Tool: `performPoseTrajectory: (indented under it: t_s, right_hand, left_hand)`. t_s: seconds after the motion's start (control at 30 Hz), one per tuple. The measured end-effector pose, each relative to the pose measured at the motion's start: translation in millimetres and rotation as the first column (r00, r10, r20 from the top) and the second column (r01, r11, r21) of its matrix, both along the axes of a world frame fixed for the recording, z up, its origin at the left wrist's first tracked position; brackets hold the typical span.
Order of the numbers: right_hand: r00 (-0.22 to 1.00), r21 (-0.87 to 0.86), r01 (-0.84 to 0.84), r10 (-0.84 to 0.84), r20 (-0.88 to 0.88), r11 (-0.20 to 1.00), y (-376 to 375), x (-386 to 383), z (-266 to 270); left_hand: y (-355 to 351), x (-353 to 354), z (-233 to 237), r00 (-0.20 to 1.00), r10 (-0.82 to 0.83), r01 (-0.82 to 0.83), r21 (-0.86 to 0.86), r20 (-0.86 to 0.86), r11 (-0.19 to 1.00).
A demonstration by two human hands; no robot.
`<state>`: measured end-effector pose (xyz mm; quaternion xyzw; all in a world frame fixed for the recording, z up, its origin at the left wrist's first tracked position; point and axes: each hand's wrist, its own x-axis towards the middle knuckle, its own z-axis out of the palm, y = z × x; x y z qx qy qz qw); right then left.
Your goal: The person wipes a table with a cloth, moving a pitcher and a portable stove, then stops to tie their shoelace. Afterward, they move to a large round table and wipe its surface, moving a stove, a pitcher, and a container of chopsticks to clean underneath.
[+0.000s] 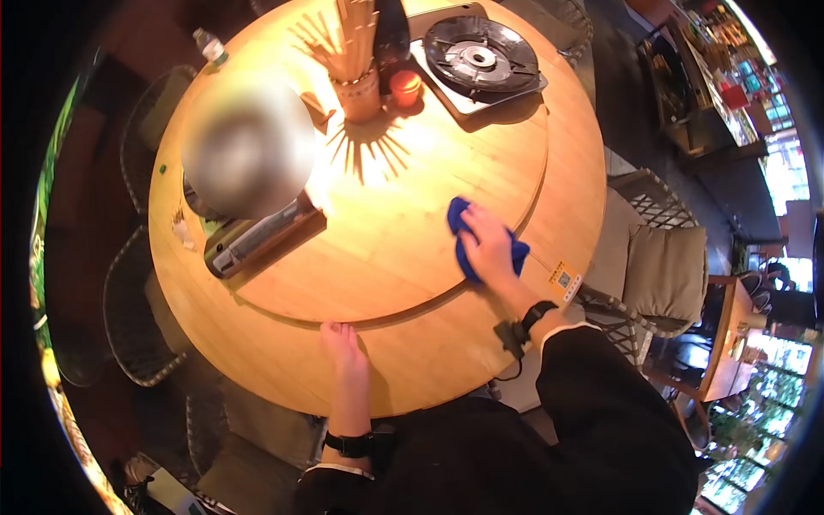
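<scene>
My right hand (487,245) presses a blue cloth (460,215) onto the raised round wooden top (386,257), near its front right edge. Parts of the cloth stick out on both sides of the fingers. My left hand (342,343) rests at the front rim of that raised top, with nothing visible in it; its fingers are bent and close together, touching the edge. Both wrists carry black bands. Beneath the raised top lies a larger round wooden table (421,378).
A black burner (481,56) stands at the back right. Beside it are a red jar (405,87) and a holder (356,96) of chopsticks. On the left, a blurred round object (249,154) sits over a stove (262,236). A bottle (210,47) stands behind. Chairs (665,266) surround the table.
</scene>
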<state>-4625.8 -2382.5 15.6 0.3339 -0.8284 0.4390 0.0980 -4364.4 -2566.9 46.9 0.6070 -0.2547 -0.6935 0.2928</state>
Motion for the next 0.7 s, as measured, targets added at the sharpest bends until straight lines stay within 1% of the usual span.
performPoseTrajectory:
  t_s: [0.07, 0.13, 0.17, 0.2, 0.23, 0.3, 0.33, 0.4, 0.43, 0.47, 0.53, 0.57, 0.6, 0.63, 0.67, 0.7]
  right_hand:
    - [0.993, 0.015, -0.113, 0.113, -0.015, 0.993, -8, 35, -4]
    - [0.976, -0.008, -0.216, 0.216, -0.005, 0.976, -21, 73, -3]
    - [0.964, 0.033, -0.257, 0.259, -0.065, 0.966, -29, 90, -7]
    - [0.952, 0.031, -0.301, 0.302, -0.054, 0.953, -35, 104, 0]
    - [0.94, 0.002, -0.337, 0.337, -0.06, 0.941, -41, 116, 1]
    - [0.922, -0.04, -0.373, 0.366, -0.127, 0.927, -55, 132, -7]
    - [0.925, -0.054, -0.366, 0.358, -0.125, 0.929, -58, 133, -6]
    - [0.89, -0.029, -0.444, 0.437, -0.126, 0.896, -64, 129, -3]
    - [0.899, -0.025, -0.428, 0.423, -0.111, 0.904, -61, 115, -3]
    - [0.929, -0.06, -0.366, 0.36, -0.088, 0.929, -59, 95, -7]
    - [0.971, -0.056, -0.239, 0.237, -0.037, 0.969, -33, 40, -3]
    - [0.985, -0.046, -0.164, 0.161, -0.057, 0.985, -19, 9, -16]
    - [0.998, -0.01, -0.068, 0.068, -0.012, 0.998, 1, -16, -15]
    - [0.997, 0.002, 0.036, -0.036, -0.074, 0.999, 20, -38, 4]
    - [0.974, 0.016, 0.181, -0.176, -0.143, 0.983, 42, -54, -8]
    - [0.93, 0.031, 0.321, -0.309, -0.197, 0.947, 47, -64, -8]
  left_hand:
    - [-18, 14, -7, 0.999, -0.045, 0.045, -0.028, -0.015, 0.999]
    - [-46, 34, -16, 0.996, -0.085, 0.084, -0.051, -0.027, 0.995]
    - [-64, 46, -24, 0.998, -0.031, 0.03, -0.014, -0.051, 0.999]
    - [-80, 57, -29, 0.997, 0.024, -0.022, 0.026, -0.071, 0.999]
    - [-91, 67, -35, 0.998, 0.014, -0.013, 0.012, -0.066, 1.0]
    - [-107, 81, -41, 0.997, -0.058, 0.053, -0.103, -0.045, 0.993]
    - [-99, 73, -32, 0.997, -0.065, 0.06, -0.116, -0.037, 0.991]
    - [-67, 51, -24, 0.979, -0.109, 0.145, -0.211, 0.175, 0.967]
    - [-51, 43, -25, 0.928, -0.214, 0.308, -0.304, 0.306, 0.901]
    - [-32, 33, -28, 0.848, -0.292, 0.467, -0.364, 0.442, 0.806]
    - [34, -29, 28, 0.774, -0.216, 0.551, -0.464, 0.595, 0.694]
    - [48, -33, 23, 0.775, -0.211, 0.547, -0.464, 0.596, 0.697]
    - [60, -35, 17, 0.591, -0.174, 0.742, -0.447, 0.788, 0.5]
    - [66, -36, 13, 0.384, -0.072, 0.892, -0.349, 0.921, 0.287]
    - [80, -29, 10, 0.401, -0.062, 0.884, -0.368, 0.914, 0.289]
    - [85, -26, 14, 0.396, -0.12, 0.883, -0.342, 0.91, 0.322]
